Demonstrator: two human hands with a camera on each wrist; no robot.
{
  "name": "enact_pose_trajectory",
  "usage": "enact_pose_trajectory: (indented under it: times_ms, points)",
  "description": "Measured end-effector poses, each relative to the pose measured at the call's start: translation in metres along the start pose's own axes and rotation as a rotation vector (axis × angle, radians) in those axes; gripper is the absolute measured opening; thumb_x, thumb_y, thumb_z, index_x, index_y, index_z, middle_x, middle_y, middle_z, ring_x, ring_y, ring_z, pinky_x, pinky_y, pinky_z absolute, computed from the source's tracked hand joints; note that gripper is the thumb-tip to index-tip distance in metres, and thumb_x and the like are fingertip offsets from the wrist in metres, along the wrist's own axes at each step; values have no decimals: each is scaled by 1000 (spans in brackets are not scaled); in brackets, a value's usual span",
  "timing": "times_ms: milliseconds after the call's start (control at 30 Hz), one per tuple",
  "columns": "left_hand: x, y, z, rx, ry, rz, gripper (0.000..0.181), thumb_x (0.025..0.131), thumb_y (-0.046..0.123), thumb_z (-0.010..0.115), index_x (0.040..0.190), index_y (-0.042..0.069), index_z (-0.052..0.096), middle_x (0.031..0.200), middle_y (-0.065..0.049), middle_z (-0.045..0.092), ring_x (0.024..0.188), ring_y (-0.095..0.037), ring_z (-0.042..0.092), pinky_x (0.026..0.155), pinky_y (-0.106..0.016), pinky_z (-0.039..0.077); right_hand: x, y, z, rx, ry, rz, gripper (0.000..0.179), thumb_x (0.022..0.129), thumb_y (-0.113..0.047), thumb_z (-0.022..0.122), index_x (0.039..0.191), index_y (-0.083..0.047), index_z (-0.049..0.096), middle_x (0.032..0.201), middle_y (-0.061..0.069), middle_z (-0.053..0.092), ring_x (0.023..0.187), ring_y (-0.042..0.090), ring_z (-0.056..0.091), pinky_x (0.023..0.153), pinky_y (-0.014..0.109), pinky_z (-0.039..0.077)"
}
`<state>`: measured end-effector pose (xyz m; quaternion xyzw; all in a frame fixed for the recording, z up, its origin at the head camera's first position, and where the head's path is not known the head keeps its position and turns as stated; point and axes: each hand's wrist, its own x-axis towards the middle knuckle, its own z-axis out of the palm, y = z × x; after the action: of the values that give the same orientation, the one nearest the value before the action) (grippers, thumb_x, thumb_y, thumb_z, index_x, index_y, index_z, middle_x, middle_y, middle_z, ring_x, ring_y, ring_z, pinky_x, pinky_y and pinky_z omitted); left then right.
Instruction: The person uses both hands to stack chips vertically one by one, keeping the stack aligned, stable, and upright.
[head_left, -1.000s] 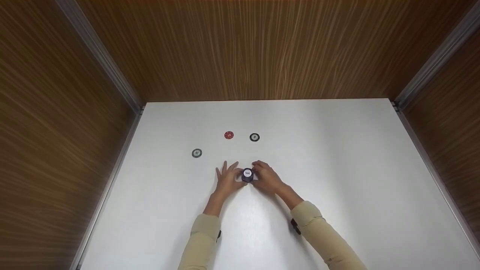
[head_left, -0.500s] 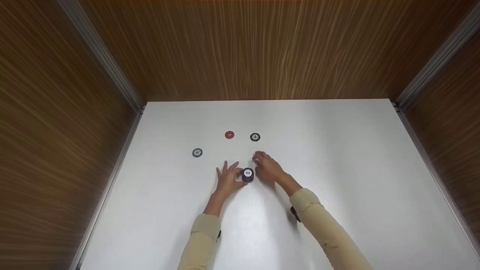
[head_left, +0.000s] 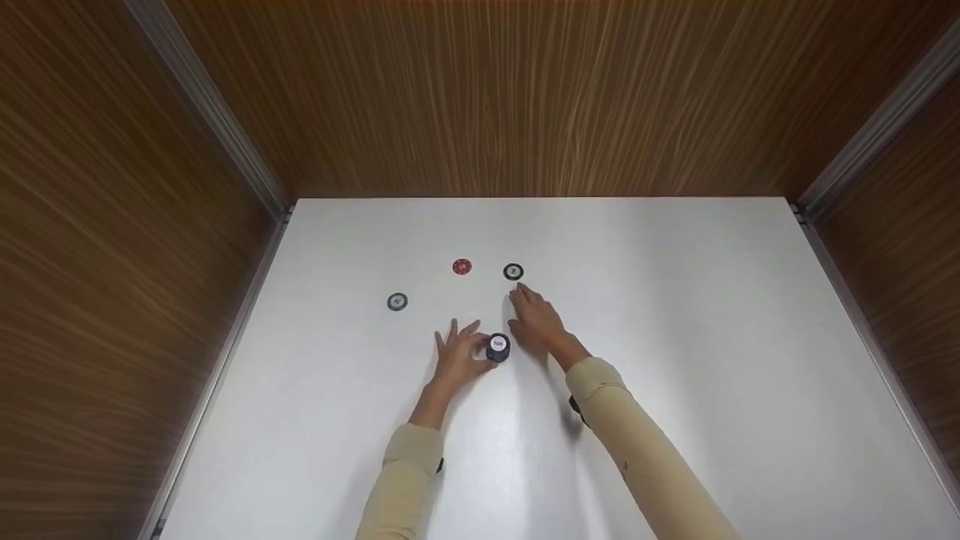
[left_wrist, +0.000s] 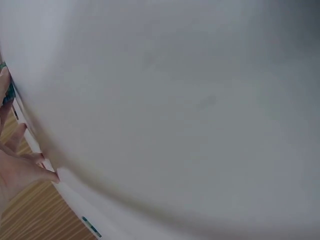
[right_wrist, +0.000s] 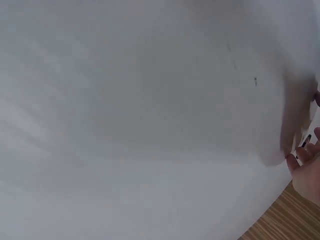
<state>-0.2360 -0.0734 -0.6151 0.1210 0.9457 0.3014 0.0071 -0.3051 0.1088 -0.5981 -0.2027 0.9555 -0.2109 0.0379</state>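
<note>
A short stack of dark poker chips (head_left: 498,347), its top chip marked 500, stands on the white table in the head view. My left hand (head_left: 456,360) pinches the stack from its left side between thumb and forefinger, the other fingers spread. The edge of the stack (left_wrist: 9,92) shows at the far left of the left wrist view. My right hand (head_left: 538,321) reaches forward beyond the stack, holding nothing visible. Its fingertips are right at the near edge of a black-rimmed poker chip (head_left: 513,271) lying flat. The right hand (right_wrist: 307,172) shows only at the right wrist view's edge.
A red poker chip (head_left: 462,266) lies left of the black-rimmed one. Farther left and nearer lies a grey-green poker chip (head_left: 397,301). Wood-grain panels (head_left: 480,97) rise behind and at both sides of the white table (head_left: 675,300).
My right hand has left the stack's right side and moved forward to the black-rimmed poker chip. My left hand keeps its hold on the stack.
</note>
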Motion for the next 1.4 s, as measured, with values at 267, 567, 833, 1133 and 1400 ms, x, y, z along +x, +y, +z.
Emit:
enact_pose_trajectory:
  times_ms: [267, 567, 833, 1133, 1400]
  points:
    - [-1, -1, 1, -7, 9, 1, 43, 68, 28, 80, 107, 12, 67, 135, -13, 46, 129, -47, 19, 99, -67, 2, 9, 0, -2, -80, -111, 50, 62, 92, -24, 53, 141, 4, 26, 146, 21, 21, 132, 35, 22, 107, 42, 20]
    - [-1, 3, 2, -29, 7, 30, 42, 69, 26, 79, 107, 11, 67, 135, -13, 45, 129, -47, 19, 98, -67, 2, 14, 2, -8, -136, -178, 37, 70, 92, -32, 52, 143, 4, 19, 148, 19, 18, 133, 37, 17, 107, 46, 18]
    - [2, 2, 3, -20, 7, 28, 43, 68, 26, 80, 106, 11, 67, 134, -13, 46, 129, -47, 20, 99, -67, 3, 14, 0, -14, -152, -198, 43, 66, 93, -31, 52, 142, 3, 24, 147, 18, 22, 133, 37, 20, 106, 48, 21]
    - [1, 3, 4, -21, 10, 29, 43, 68, 26, 80, 105, 11, 67, 134, -12, 46, 129, -47, 21, 99, -67, 3, 19, 6, -10, -165, -175, 14, 61, 94, -28, 50, 141, 3, 25, 147, 19, 21, 133, 37, 18, 106, 48, 20]
    - [2, 6, 6, -32, 8, 59, 44, 67, 26, 81, 105, 11, 67, 134, -13, 47, 128, -48, 21, 98, -68, 4, 18, 19, -5, -153, -71, -11, 52, 92, -24, 53, 134, 3, 38, 137, 19, 39, 127, 38, 31, 103, 48, 25]
